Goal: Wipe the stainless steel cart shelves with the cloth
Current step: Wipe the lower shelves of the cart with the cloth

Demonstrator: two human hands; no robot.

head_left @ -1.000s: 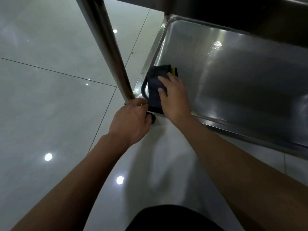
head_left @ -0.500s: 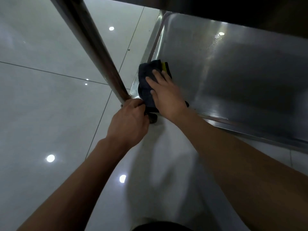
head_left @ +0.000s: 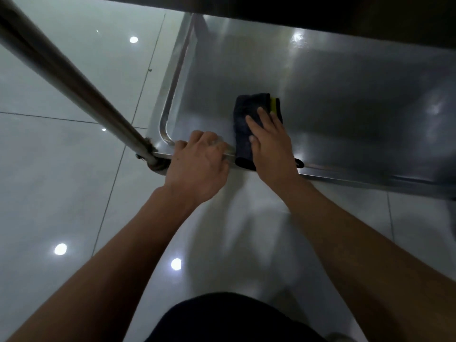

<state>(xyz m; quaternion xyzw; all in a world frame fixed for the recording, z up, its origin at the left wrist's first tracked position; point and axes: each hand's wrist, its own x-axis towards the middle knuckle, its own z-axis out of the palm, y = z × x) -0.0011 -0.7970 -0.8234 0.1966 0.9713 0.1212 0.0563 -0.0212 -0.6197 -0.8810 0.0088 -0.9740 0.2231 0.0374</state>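
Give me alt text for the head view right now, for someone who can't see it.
The right hand presses a dark folded cloth flat on the bottom steel shelf of the cart, near its front rim. The left hand grips that rim beside the corner post, over a glossy tiled floor.

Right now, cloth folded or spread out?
Folded. The cloth is a compact, layered pad under the right hand, draped over the shelf rim.

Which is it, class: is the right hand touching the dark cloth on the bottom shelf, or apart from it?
Touching. The head view shows the right hand lying flat on the cloth, fingers straight.
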